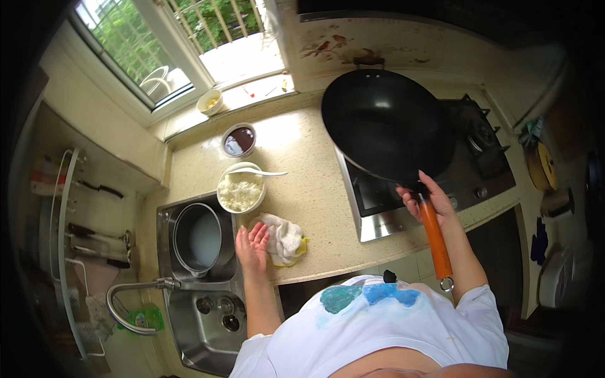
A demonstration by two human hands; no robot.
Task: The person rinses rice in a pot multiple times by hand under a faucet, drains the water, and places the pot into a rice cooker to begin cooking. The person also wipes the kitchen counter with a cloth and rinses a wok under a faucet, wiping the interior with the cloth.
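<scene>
My right hand (432,201) grips the orange wooden handle (432,241) of a large black wok (385,123) near where it joins the pan. The wok is over the gas hob (482,137); whether it rests on a burner is hidden. Palm up and fingers apart, my left hand (254,246) holds nothing. Right beside it, a crumpled white cloth (282,240) with a yellow edge lies on the speckled counter. Beyond that hand stands a bowl of cooked rice (241,191), with a white spoon (264,173) across its top.
A double sink (203,326) with a curved tap (113,300) is on the left; a pot of cloudy liquid (198,238) sits in its far basin. Behind the rice is a bowl of dark liquid (239,141). A small bowl (209,102) stands on the windowsill. Utensils hang along the left wall.
</scene>
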